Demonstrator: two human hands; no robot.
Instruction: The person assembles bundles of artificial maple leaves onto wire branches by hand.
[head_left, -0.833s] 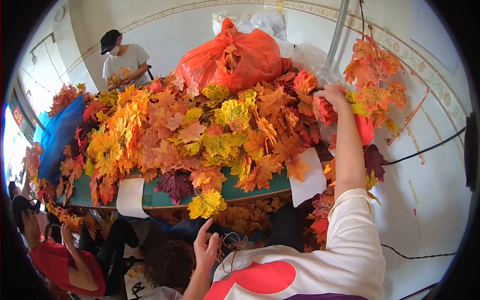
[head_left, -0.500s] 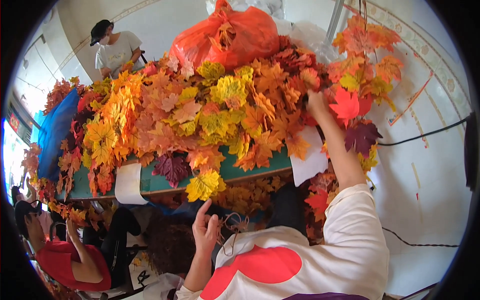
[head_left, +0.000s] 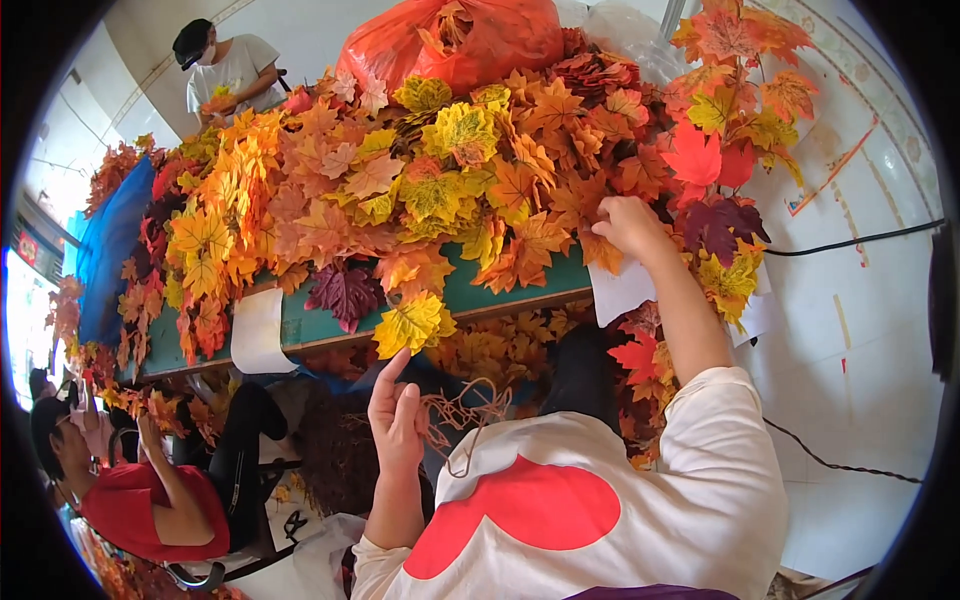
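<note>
Leaves (head_left: pixel 440 195) lay on the table (head_left: pixel 566 278), at whose edge the right hand (head_left: pixel 632 228) half-curled, hold unclear, seemingly for picking, needing careful pinch, while the left hand (head_left: pixel 397 412), forefinger straight, apparently held brown strings (head_left: pixel 448 412).

off-white shirt (head_left: pixel 690 500) | red rounded print (head_left: pixel 550 505) | short sleeves (head_left: pixel 715 400) | dark trousers (head_left: pixel 583 375) | purple cloth (head_left: pixel 650 593)
</note>
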